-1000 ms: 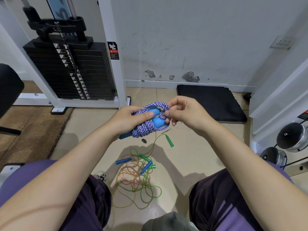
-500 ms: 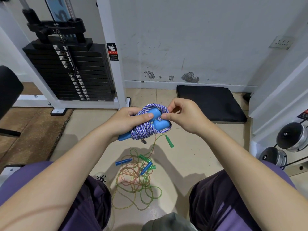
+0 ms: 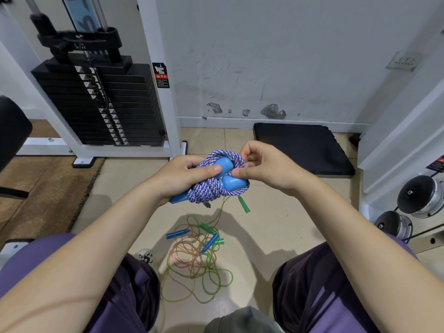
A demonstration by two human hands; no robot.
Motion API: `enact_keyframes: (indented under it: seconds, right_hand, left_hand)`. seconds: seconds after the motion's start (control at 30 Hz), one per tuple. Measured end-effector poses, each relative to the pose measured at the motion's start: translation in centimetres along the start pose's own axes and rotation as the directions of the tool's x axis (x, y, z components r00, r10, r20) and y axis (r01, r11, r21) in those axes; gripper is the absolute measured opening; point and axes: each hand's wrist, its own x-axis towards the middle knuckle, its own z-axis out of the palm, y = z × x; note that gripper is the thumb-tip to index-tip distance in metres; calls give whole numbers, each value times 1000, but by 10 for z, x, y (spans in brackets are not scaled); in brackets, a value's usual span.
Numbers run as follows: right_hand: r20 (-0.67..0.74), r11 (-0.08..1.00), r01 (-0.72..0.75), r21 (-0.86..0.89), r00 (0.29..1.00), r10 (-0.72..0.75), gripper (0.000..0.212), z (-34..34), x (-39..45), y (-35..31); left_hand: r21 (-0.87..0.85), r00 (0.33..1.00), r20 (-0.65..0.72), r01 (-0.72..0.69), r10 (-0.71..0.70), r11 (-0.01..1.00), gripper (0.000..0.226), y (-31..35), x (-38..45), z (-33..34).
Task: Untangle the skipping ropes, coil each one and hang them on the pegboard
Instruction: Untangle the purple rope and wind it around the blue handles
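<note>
A purple-and-white braided skipping rope (image 3: 207,188) with light blue handles (image 3: 233,183) is bundled into a coil at chest height. My left hand (image 3: 182,176) grips the coil, thumb pressed across its top. My right hand (image 3: 262,167) pinches the rope's strand at the coil's upper right, beside the handles. On the floor below lies a tangle of thin green and orange ropes (image 3: 194,260) with small blue handles (image 3: 177,233) and green handles (image 3: 243,204). One thin strand rises from the tangle toward the bundle. No pegboard is in view.
A white-framed weight stack machine (image 3: 101,104) stands at the left. A black foam mat (image 3: 302,147) lies by the wall. Dumbbells (image 3: 420,198) rest on a rack at the right. My knees in purple shorts frame the tiled floor (image 3: 276,224).
My right hand has shifted its pinch slightly up along the rope at the coil's top. The bundle turned a little in my left hand. The floor tangle has not moved.
</note>
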Motion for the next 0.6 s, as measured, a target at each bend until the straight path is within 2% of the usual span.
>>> enact_keyframes:
  seconds: [0.13, 0.33, 0.47, 0.57, 0.6]
  right_hand:
    - [-15, 998, 6, 56, 1000, -5, 29, 3, 3, 1]
    - [-17, 998, -8, 62, 1000, 9, 19, 4, 5, 1]
    - [130, 993, -74, 87, 990, 62, 21, 0, 0, 1]
    - [221, 983, -80, 163, 974, 42, 13, -1, -5, -1]
    - [246, 980, -76, 182, 969, 30, 17, -1, -5, -2]
  left_hand:
    - [34, 1000, -21, -10, 11, 999, 14, -1, 1, -2]
    - [51, 999, -6, -38, 38, 998, 9, 0, 0, -4]
    - [45, 998, 43, -49, 47, 998, 10, -1, -2, -5]
    - [41, 996, 60, -69, 67, 997, 9, -4, -1, -7]
    - [51, 995, 67, -77, 74, 996, 10, -5, -1, -7]
